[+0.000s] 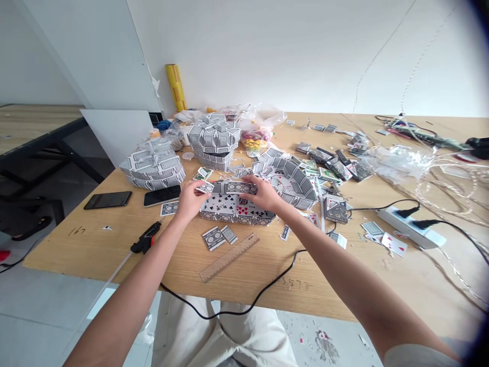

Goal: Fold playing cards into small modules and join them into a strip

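Note:
A patterned strip of folded playing cards spans between my two hands. My left hand pinches its left end, and my right hand has its fingers closed on the right end. Just below the strip sits a low box made of playing cards, with card faces showing inside and a patterned front wall. Whether the strip touches the box's far side, I cannot tell. A larger open tray made of cards stands behind my right hand. Two loose pieces of card lie in front of the box.
A wooden ruler lies near the front, with a black cable crossing the table edge. A glue gun is left, beside two phones. Finished card boxes stand behind; a power strip is right.

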`<state>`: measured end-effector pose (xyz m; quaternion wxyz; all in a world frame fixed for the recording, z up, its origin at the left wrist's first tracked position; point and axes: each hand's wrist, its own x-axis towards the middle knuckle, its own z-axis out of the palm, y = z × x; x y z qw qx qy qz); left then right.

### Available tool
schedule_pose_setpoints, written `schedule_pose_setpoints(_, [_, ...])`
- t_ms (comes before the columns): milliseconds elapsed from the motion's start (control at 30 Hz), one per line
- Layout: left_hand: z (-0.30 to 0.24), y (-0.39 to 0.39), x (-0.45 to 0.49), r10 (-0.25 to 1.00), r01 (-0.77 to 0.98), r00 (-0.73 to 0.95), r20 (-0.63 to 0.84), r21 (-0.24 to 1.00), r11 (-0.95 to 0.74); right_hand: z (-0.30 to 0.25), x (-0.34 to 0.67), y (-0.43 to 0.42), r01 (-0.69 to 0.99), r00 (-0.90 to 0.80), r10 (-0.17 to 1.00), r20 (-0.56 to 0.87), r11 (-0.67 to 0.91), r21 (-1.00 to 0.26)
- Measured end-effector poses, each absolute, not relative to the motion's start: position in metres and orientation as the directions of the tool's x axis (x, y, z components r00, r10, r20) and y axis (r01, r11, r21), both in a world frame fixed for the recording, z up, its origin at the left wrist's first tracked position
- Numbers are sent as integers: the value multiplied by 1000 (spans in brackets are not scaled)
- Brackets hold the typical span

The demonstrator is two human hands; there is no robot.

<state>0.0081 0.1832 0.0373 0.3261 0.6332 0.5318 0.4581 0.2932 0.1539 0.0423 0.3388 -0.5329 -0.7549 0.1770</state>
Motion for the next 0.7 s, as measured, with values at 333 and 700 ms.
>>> schedule_pose_setpoints(333, [46, 180, 5, 937, 685, 205, 284, 642, -345, 41, 279, 161, 732, -313, 890, 333, 449, -513])
schedule_pose_setpoints(700, [68, 171, 24, 963, 961, 227, 144, 126, -246, 41, 265, 165, 757, -365, 863, 348, 493, -428])
